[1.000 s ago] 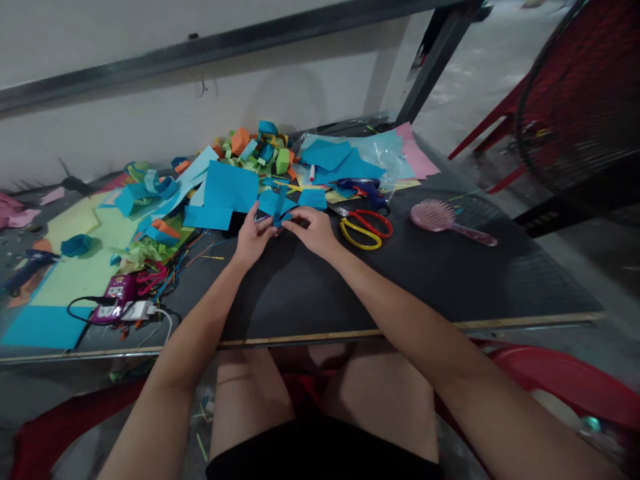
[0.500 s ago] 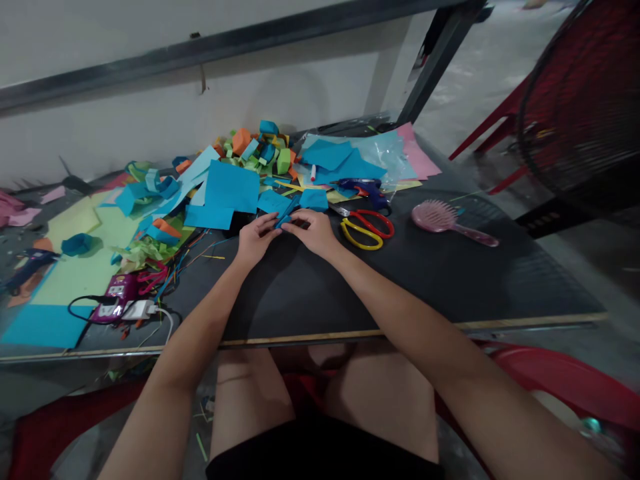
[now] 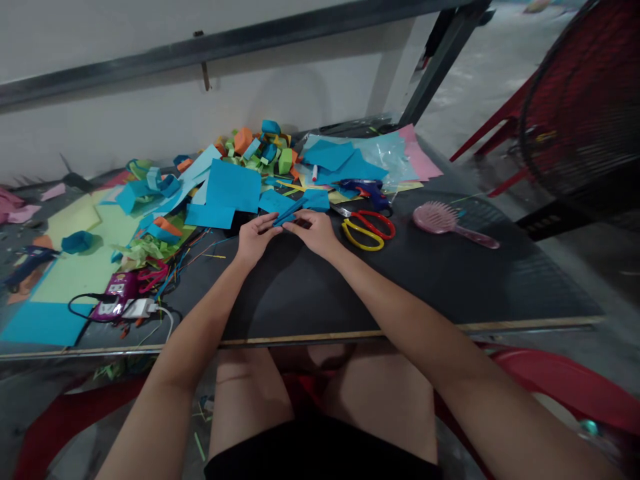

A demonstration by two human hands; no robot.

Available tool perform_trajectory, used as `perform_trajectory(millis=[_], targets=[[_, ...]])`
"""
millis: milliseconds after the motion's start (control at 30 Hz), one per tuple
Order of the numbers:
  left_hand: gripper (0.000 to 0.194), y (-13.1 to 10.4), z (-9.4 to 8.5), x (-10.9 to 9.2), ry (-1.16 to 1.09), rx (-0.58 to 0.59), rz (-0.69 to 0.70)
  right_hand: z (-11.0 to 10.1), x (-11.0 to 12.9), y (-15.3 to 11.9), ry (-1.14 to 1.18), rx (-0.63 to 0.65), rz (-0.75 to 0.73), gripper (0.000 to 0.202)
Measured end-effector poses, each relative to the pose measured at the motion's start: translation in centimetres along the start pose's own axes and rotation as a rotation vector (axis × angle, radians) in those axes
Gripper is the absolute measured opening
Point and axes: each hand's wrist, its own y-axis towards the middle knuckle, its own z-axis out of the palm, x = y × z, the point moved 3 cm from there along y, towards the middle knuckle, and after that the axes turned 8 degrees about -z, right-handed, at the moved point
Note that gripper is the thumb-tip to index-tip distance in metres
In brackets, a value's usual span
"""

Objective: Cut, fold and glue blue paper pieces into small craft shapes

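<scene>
Between my fingertips is a small folded strip of blue paper (image 3: 286, 217), partly covered by the fingers. My left hand (image 3: 256, 237) is closed on its left side, thumb and fingers pinching it. My right hand (image 3: 315, 232) pinches the same paper from the right. Just beyond the hands lie blue paper pieces (image 3: 274, 201), and a larger blue sheet (image 3: 234, 185) is to their left. Scissors (image 3: 364, 230) with one red and one yellow handle rest to the right of my right hand.
A pile of folded paper shapes (image 3: 257, 147) stands at the back. Blue glue gun (image 3: 367, 190), pink hairbrush (image 3: 437, 219) and plastic-wrapped paper (image 3: 390, 157) lie right. Left are yellow-green sheets (image 3: 75, 277), a purple power strip (image 3: 117, 293) and another glue gun (image 3: 30, 263). A fan (image 3: 585, 113) stands far right.
Both hands stay in nearly the same place, holding the blue paper. The paper between the fingertips sits at a slightly different angle. The view has shifted a little.
</scene>
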Motion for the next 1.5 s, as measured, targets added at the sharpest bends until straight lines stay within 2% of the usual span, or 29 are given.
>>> perform_trajectory(millis=[333,533,733,933,1233,1500], targets=[[0.052,0.01,-0.04,0.04,0.005,-0.026,-0.042,0.09,0.18,0.11,-0.007,-0.005,-0.049,0.018],[0.038,0.31,-0.01,0.54,-0.014,-0.043,-0.069,0.16,0.35,0.07,-0.015,-0.013,-0.108,0.013],[0.041,0.08,-0.11,0.06,0.0,-0.054,-0.022,0.18,-0.18,-0.03,-0.011,-0.063,-0.063,0.016],[0.042,-0.17,0.02,0.03,-0.027,-0.053,-0.066,0.04,0.07,0.0,0.047,-0.076,-0.046,0.018],[0.046,-0.15,-0.19,-0.12,0.055,-0.051,-0.009,-0.07,0.36,0.04,0.016,-0.048,-0.09,0.014],[0.04,-0.3,-0.01,-0.11,0.059,-0.02,0.025,-0.12,0.79,0.0,-0.054,-0.02,-0.118,0.011]])
